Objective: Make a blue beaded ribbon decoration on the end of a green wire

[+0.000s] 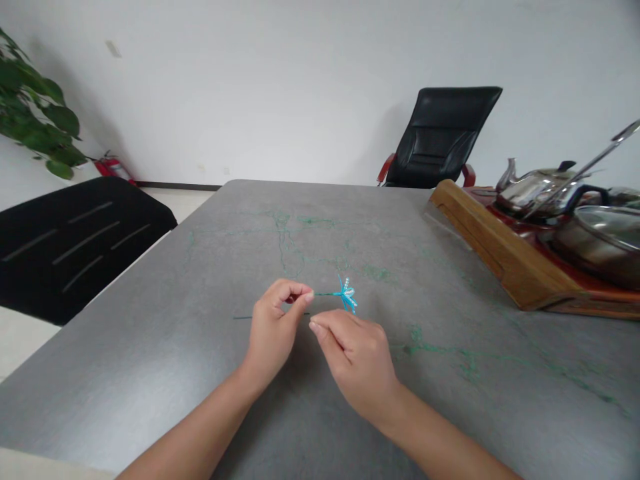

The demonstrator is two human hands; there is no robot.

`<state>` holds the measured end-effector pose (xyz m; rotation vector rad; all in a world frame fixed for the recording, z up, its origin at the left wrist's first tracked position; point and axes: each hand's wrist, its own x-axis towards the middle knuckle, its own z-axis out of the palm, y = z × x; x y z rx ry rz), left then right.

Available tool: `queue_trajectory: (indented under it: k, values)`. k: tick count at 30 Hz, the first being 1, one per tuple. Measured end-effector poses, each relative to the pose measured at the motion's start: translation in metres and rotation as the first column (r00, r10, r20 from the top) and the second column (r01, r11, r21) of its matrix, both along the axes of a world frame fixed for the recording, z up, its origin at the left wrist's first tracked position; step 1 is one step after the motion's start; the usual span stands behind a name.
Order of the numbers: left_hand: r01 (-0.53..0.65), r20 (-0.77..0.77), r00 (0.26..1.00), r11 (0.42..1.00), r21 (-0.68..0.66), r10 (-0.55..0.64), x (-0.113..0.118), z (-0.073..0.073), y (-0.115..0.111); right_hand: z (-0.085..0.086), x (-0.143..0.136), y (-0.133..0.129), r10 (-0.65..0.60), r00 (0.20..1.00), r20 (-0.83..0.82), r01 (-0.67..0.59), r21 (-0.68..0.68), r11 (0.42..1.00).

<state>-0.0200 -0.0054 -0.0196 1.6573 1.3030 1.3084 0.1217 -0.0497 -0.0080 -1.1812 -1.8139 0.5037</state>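
My left hand [276,317] is closed, with thumb and forefinger pinching the thin green stem [326,294] of a small blue beaded flower [347,294]. The flower head points right, its petals holding pale beads, and hangs a little above the grey table. A thin dark wire [243,318] shows left of that hand, passes out of sight behind it, and seems to come out again near my right fingertips. My right hand [354,353] is closed in a pinch just below and right of the left one. What lies between its fingertips is too small to make out.
The grey table [150,347] has green vein-like markings. At right stands a wooden tea tray [480,247] with a metal teapot [537,190] and a lidded pot [600,243]. A black chair [440,137] is behind; another black chair back [80,240] is at left.
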Motion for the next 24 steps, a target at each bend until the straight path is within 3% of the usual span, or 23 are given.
queue_trajectory:
  k: [5,10,13,15,19,24]
  values:
    - [0.104,-0.123,0.988,0.988,0.116,-0.09,0.001,0.002,-0.001,0.009,0.013,0.007,-0.14,0.976,0.169,0.099,0.231,0.968]
    - [0.243,-0.182,0.959,0.96,0.138,-0.217,0.003,0.002,0.0,0.014,0.03,0.019,-0.199,0.961,0.194,0.154,0.222,0.963]
    - [0.332,-0.177,0.934,0.938,0.097,-0.312,0.003,0.005,-0.002,0.017,0.039,0.027,-0.121,0.981,0.153,0.11,0.079,0.991]
    - [0.387,-0.136,0.916,0.921,0.041,-0.378,0.003,0.008,-0.003,0.019,0.045,0.033,-0.058,0.996,0.069,0.065,-0.113,0.991]
    - [0.482,0.005,0.876,0.875,-0.044,-0.483,0.001,0.011,-0.002,0.019,0.057,0.047,0.005,0.966,-0.259,-0.128,-0.458,0.88]
    - [0.436,0.222,0.888,0.891,-0.124,-0.403,-0.001,0.008,-0.001,0.008,0.053,0.053,-0.06,0.867,-0.495,-0.274,-0.573,0.772]
